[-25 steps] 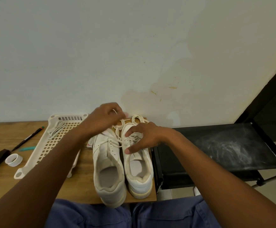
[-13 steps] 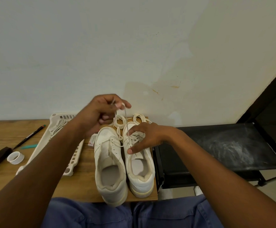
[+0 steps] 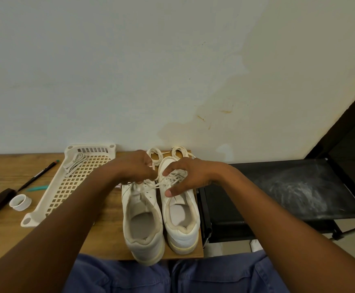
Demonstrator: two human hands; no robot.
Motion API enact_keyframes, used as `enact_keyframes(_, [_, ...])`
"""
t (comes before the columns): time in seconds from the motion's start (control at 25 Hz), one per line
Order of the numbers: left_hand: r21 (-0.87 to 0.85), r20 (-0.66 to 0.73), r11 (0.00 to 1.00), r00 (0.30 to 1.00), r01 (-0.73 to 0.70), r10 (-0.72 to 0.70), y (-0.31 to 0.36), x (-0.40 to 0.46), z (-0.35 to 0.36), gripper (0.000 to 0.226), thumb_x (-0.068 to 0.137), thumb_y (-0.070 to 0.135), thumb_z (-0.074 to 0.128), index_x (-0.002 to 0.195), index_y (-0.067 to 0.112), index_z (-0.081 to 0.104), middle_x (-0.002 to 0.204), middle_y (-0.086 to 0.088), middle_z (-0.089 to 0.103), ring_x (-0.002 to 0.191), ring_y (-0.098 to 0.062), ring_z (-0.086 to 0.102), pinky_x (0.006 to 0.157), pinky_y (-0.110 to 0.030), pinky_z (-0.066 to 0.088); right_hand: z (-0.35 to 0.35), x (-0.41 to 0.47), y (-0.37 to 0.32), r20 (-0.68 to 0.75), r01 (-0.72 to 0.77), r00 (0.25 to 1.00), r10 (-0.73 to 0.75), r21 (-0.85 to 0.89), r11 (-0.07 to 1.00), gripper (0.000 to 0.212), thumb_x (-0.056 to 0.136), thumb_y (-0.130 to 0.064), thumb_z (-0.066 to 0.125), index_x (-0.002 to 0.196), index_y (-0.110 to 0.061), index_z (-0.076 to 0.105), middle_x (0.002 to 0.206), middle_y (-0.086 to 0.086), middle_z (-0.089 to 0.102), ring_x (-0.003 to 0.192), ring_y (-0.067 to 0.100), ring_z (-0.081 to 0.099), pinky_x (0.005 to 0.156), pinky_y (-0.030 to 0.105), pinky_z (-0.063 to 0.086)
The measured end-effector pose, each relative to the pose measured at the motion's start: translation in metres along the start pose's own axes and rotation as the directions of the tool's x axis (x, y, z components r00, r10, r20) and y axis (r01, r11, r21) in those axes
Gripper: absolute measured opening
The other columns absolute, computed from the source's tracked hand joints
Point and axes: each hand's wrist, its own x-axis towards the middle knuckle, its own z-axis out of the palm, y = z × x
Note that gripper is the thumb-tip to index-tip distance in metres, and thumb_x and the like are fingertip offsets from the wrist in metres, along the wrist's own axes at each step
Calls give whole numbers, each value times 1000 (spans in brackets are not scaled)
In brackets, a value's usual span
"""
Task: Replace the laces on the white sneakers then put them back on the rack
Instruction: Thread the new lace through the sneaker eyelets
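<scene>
- Sneakers stand side by side at the bench's [image 3: 7,166] right end, heels at its near edge: left sneaker [image 3: 143,225] and right sneaker [image 3: 181,220], touching.
- Left hand [image 3: 134,168] hovers over the left sneaker's lacing, fingers curled and pinching a lace [image 3: 151,183] (the exact strand is hard to make out).
- Right hand [image 3: 190,174] rests on the right sneaker's lacing, fingers spread wide, thumb on the tongue, gripping nothing.
- Two coiled laces [image 3: 154,156] lie at the bench's far edge, just beyond the toes.
- Perforated white rack [image 3: 70,187] lies left of the sneakers, more laces [image 3: 75,163] in its far corner.
- Pencil [image 3: 39,175] and tape roll [image 3: 20,203] lie near the left edge.
- Black stool [image 3: 288,191] stands beside the bench's right edge.
</scene>
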Motion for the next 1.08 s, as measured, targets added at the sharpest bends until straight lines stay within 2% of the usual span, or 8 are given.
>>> enact_keyframes(0.08, [76,-46,997,999,11,-7,2,1,1,8,81,13,74,82,8,67,74,-10,72,55,-15,57,54,-21,42,1,2,0,7,7,1000,-7,12,1000,70,79,-63,80,141,-46,53,159,-8,37,145,18,37,116,37,37])
enact_keyframes(0.24, [238,-1,971,1000,-3,3,9,0,5,34,76,26,84,106,23,69,98,0,73,77,-12,69,75,-30,59,3,4,2,-15,13,1000,-12,54,998,60,84,-61,77,137,-41,57,154,-11,44,141,14,41,115,38,39])
enact_keyframes(0.52, [524,25,850,999,-51,45,11,12,20,21,69,50,80,79,34,71,82,10,69,81,-13,65,74,-31,56,7,5,-4,-100,36,995,-19,164,986,64,105,-65,29,135,-21,65,145,-1,59,135,20,52,117,41,37])
enact_keyframes(0.64, [266,32,959,996,-93,88,11,11,9,16,78,45,74,73,30,78,76,7,71,74,-11,63,71,-32,52,5,3,-6,-137,35,991,-6,209,977,59,109,-55,28,127,-19,71,146,2,58,134,20,51,105,31,35])
enact_keyframes(0.76, [-16,-134,982,973,-189,185,12,1,-2,35,84,35,72,49,31,70,51,12,56,57,-9,50,60,-27,38,2,7,-10,-193,49,981,34,408,911,47,107,-47,42,113,-13,75,129,6,69,126,25,58,109,43,44])
enact_keyframes(0.88, [-156,-342,932,903,-328,260,13,-4,-5,33,90,33,72,58,25,74,76,10,70,79,-6,63,74,-27,44,-5,4,-14,-259,186,966,-25,619,763,38,104,-41,52,108,-10,73,112,4,77,115,21,67,103,46,46])
enact_keyframes(1.0, [-448,-466,821,876,-354,124,16,-3,-10,38,95,39,67,76,7,72,86,-3,71,84,-14,66,83,-32,48,-16,-5,-15,-356,327,933,-58,766,553,22,100,-34,63,89,-15,68,95,7,74,91,21,67,89,43,47])
enact_keyframes(1.08, [-607,-513,711,858,-355,-10,16,-1,-14,31,97,41,65,83,14,72,90,-2,72,95,-17,68,94,-39,51,-22,-9,-13,-404,375,914,-14,834,404,22,96,-33,68,81,-19,65,83,6,66,79,20,61,84,43,45])
